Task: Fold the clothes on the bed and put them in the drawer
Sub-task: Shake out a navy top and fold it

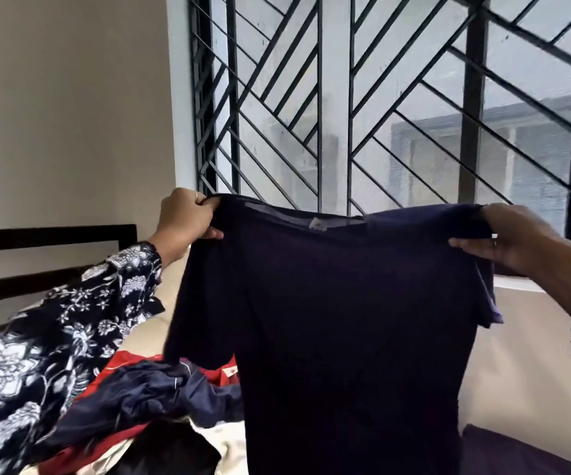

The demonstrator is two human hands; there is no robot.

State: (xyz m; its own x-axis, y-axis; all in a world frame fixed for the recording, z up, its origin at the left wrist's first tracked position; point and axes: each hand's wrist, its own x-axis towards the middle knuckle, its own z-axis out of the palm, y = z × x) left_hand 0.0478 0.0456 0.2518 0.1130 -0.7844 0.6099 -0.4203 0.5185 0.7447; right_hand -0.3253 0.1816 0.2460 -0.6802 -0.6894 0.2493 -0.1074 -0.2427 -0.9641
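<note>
A dark purple T-shirt [339, 320] hangs spread out in front of me, above the bed, its collar and a small white label at the top. My left hand [184, 221] grips its left shoulder. My right hand [513, 238] grips the right shoulder, thumb over the fabric. The shirt's lower part drops out of view at the bottom edge. Below and to the left, a crumpled pile lies on the bed [517, 365]: a navy shiny garment [147, 395], a red garment [123, 363] under it and a black piece [174, 447].
A cream sheet covers the bed. A dark wooden headboard [47, 234] stands at the left against a beige wall. Behind the shirt is a window with a black metal grille [345, 97]. Dark purple cloth [517, 454] lies at the bottom right. No drawer is in view.
</note>
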